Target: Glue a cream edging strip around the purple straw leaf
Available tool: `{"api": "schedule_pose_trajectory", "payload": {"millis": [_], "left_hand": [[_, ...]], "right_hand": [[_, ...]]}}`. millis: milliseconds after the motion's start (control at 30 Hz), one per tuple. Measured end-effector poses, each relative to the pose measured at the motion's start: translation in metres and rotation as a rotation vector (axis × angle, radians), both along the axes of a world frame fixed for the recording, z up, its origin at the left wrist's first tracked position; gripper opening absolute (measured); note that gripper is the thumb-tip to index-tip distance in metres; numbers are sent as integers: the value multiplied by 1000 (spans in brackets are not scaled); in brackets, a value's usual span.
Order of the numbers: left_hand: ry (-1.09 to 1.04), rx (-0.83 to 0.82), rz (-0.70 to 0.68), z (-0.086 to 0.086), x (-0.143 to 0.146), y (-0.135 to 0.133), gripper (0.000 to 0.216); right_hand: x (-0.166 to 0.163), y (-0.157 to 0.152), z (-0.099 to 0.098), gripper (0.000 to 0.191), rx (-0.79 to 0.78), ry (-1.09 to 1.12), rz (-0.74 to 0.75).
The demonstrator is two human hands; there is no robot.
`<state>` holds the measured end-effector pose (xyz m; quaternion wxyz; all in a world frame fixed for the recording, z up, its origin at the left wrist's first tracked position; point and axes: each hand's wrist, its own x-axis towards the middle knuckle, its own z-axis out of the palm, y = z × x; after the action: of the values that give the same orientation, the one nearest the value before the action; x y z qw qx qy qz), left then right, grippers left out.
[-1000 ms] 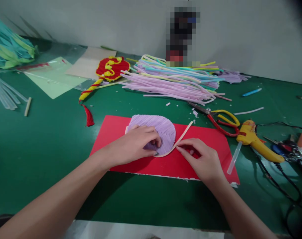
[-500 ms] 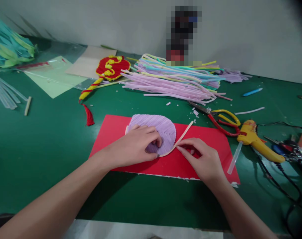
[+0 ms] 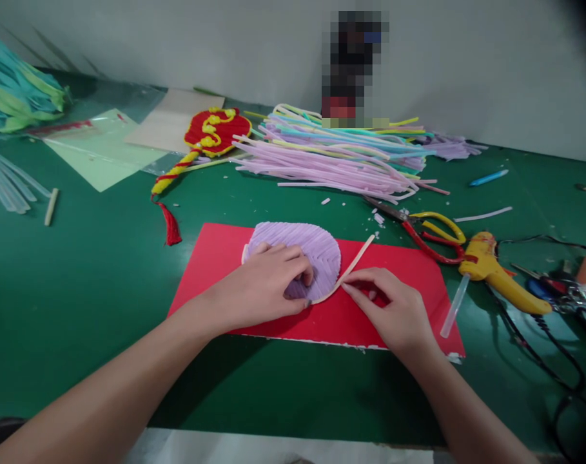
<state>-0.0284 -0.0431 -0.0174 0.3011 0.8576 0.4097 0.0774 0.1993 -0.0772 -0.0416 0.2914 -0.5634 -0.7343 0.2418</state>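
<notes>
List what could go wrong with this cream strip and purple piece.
1. The free end of the cream strip juts off the purple piece; it may spring loose if the right hand eases its pinch.
2. The left hand presses one side only, so the piece could slide on the red sheet.
3. The glue gun lies close; the right forearm might brush it.

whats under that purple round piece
The purple round piece lies on a red sheet, which lies on the green table. A cream strip, pinched by the right hand, curves along its near edge. The left hand covers its near part, so anything beneath there is hidden.
</notes>
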Motion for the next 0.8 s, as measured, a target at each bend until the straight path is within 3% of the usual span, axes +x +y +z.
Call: {"api": "schedule_pose_trajectory", "payload": {"millis": [800], "left_hand": [[-74,-20,-35,-8,-5,8,4]], "right_hand": [[0,0,1,7,-30,9,-14]]}}
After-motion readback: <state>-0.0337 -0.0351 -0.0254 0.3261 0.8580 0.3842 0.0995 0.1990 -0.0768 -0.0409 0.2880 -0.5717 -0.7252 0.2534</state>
